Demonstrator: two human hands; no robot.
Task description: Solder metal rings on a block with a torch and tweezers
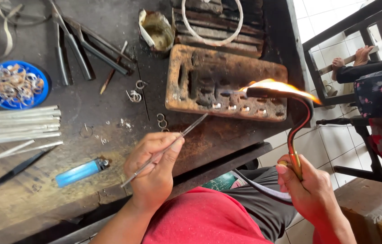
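The left hand, low in the centre of the frame, had its fingers pinched together around long thin metal tweezers, whose tips reached up and to the right toward the lower edge of a scorched, rust-brown soldering block with slots. Small silver rings sat in a row along that block's near edge. The right hand, at the lower right, had its fingers wrapped tight around the brass grip of a curved red-necked blowtorch; its black nozzle pointed left over the block, and an orange flame burned along it.

The block lay in the upper middle of the frame on a dark, stained wooden counter. A blue plastic lighter lay on the counter left of the left hand. A round blue dish of wire rings stood at the far left, with a bundle of pale metal strips just below it. Dark pliers lay at the upper left.
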